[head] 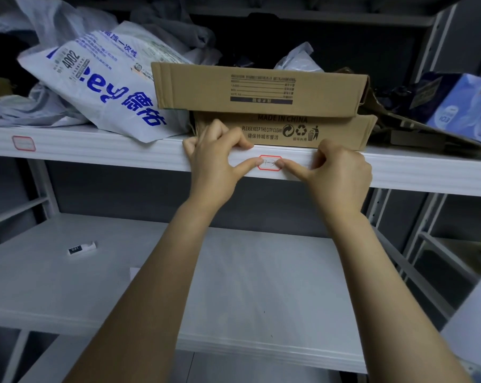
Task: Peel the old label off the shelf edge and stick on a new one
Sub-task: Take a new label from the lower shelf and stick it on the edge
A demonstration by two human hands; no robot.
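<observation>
- Red-bordered label (269,163) sits on the front face of the white shelf edge (427,172), right between the two thumb tips. Handwriting on it is partly covered and not readable.
- left hand (217,156): bent fingers hooked over the top lip of the shelf edge, left thumb (250,165) stretched right with its tip pressing the label's left end. The edge is pinched between fingers and thumb.
- right hand (341,172): fingers curled into a loose fist holding nothing, right thumb (291,168) stretched left with its tip on the label's right end.
- Thumb tips are nearly meeting across the label. Can't tell if any corner is lifted.
- Just above the hands: two flat cardboard boxes, upper box (261,87) stacked on lower box (338,132). Left-hand knuckles touch the lower one.
- Up and left of the grip: white courier bag (95,87) with blue print, overhanging the shelf lip.
- Far left on the same edge: second red-bordered label (23,143), blank-looking.
- Far right of the grip: blue packet (465,106).
- Below the forearms: lower shelf (261,272), with a small black-and-white tag (81,248) lying well left.
</observation>
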